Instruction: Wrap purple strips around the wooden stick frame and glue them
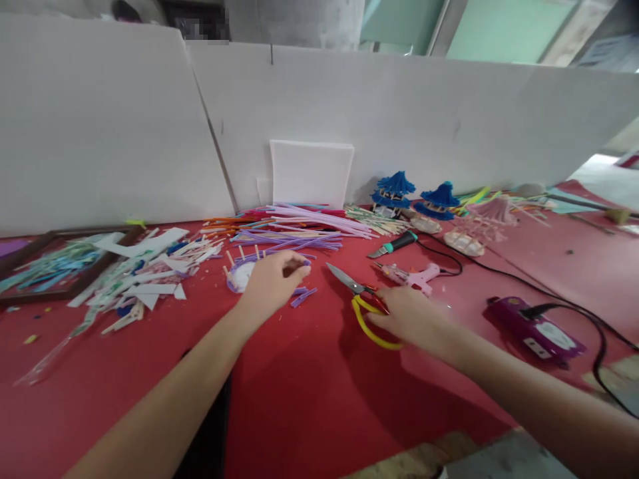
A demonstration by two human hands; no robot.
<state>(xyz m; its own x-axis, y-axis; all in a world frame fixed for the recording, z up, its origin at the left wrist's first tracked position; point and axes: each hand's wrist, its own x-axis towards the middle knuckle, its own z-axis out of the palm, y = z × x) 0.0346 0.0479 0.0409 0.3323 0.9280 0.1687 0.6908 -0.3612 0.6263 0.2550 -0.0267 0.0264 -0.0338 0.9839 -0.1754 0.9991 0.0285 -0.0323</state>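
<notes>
My left hand is pinched closed, with a small purple piece showing at the fingertips. Just behind it is a round purple-edged base with short upright pale sticks, partly hidden by the hand. Short cut purple sticks lie on the table below the fingers. My right hand grips the scissors by their yellow and red handles; the blades point up and left. Beyond that hand lies a pink glue gun, with a green and black utility knife behind it.
Bundles of coloured sticks lie before a white panel. Scraps and a framed tray fill the left. Blue-roofed models stand at the back right. A purple power strip and black cables lie on the right.
</notes>
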